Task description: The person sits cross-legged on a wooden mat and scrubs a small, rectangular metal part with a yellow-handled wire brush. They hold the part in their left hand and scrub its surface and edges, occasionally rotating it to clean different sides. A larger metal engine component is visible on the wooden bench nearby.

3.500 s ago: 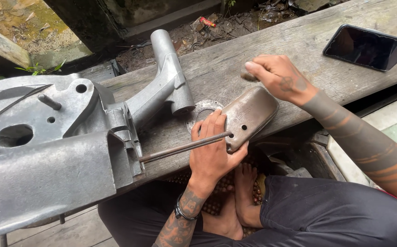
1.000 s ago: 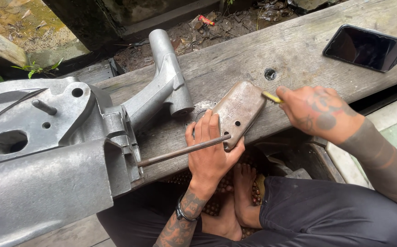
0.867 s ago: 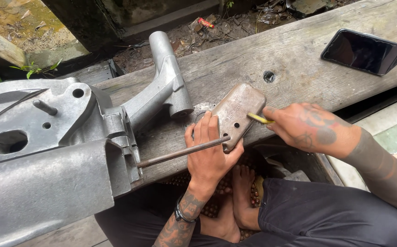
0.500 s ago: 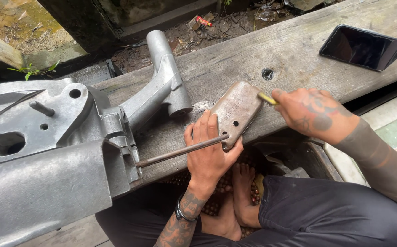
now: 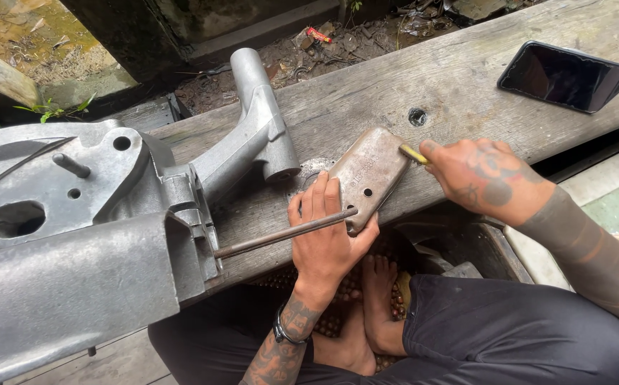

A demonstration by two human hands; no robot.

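A rusty brown metal plate (image 5: pixel 370 171) with small holes lies on the wooden plank (image 5: pixel 466 78). My left hand (image 5: pixel 327 239) presses its near edge, fingers laid over a thin steel rod (image 5: pixel 266 239) that runs out of the big grey cast-metal housing (image 5: pixel 74 242). My right hand (image 5: pixel 477 175) grips a small yellow-tipped tool (image 5: pixel 413 154) whose tip touches the plate's far right edge.
A black phone (image 5: pixel 566 75) lies screen-up at the plank's far right. A small round hole (image 5: pixel 417 116) is in the plank just beyond the plate. The housing's tubular arm (image 5: pixel 256 117) rises left of the plate. My crossed legs and bare feet (image 5: pixel 366 314) are below.
My right hand has swapped a flat touch on the plate for the yellow-tipped tool, working it back and forth along the plate's right edge. Left hand and rod stayed put.
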